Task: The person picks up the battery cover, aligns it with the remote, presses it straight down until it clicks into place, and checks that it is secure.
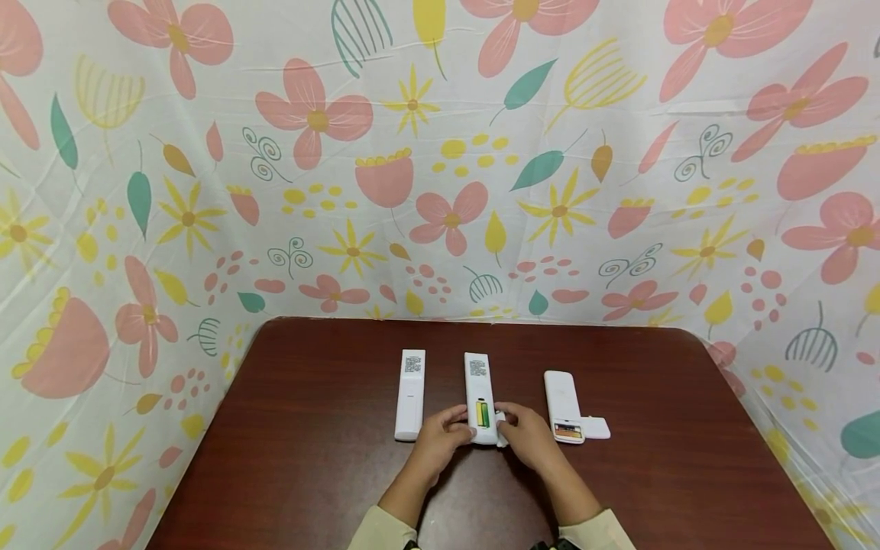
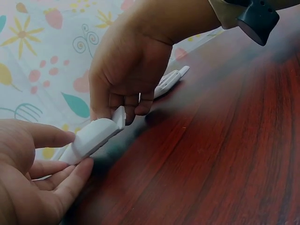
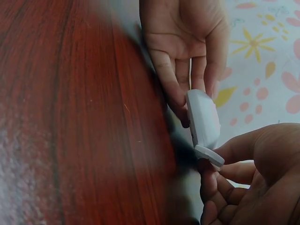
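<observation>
A white remote control lies back-side up in the middle of the table, its battery compartment uncovered with green-and-yellow batteries inside. My left hand grips its lower left edge, thumb and fingers on either side of the casing in the left wrist view. At the lower right edge, my right hand pinches a small white battery cover. The right wrist view shows this cover tilted against the remote's side, between thumb and fingers.
To the left lies another white remote, back up with its cover on. On the right a third white remote has its compartment uncovered, batteries showing, and a loose cover beside it. Floral cloth walls surround the brown table.
</observation>
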`<action>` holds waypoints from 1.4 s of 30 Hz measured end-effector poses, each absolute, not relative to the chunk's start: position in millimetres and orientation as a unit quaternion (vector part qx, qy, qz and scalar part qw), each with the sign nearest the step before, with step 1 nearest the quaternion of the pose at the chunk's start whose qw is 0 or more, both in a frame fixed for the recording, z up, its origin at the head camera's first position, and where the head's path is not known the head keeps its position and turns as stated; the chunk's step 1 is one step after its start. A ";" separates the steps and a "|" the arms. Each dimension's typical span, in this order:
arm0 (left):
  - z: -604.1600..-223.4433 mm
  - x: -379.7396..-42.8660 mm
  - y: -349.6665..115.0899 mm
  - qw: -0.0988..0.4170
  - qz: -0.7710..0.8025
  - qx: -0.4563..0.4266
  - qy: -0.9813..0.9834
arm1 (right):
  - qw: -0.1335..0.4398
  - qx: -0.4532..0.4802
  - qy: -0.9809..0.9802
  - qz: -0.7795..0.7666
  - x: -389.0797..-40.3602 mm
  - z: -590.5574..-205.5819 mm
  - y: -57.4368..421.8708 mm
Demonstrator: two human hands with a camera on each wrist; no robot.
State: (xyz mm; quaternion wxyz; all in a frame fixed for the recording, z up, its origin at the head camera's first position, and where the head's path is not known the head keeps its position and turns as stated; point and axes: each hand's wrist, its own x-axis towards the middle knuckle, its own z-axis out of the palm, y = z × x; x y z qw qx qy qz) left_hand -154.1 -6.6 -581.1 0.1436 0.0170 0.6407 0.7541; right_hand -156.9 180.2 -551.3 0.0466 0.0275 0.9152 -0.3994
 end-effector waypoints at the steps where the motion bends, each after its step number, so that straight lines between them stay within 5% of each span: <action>1: -581.2 -154.3 -6.8 0.144 0.755 0.017 0.639 | 0.047 0.028 0.915 -0.400 -156.6 -551.0 180.1; 42: -577.9 -158.1 -11.1 0.188 0.826 0.011 0.532 | 0.004 0.018 0.896 -0.443 -152.9 -549.6 169.7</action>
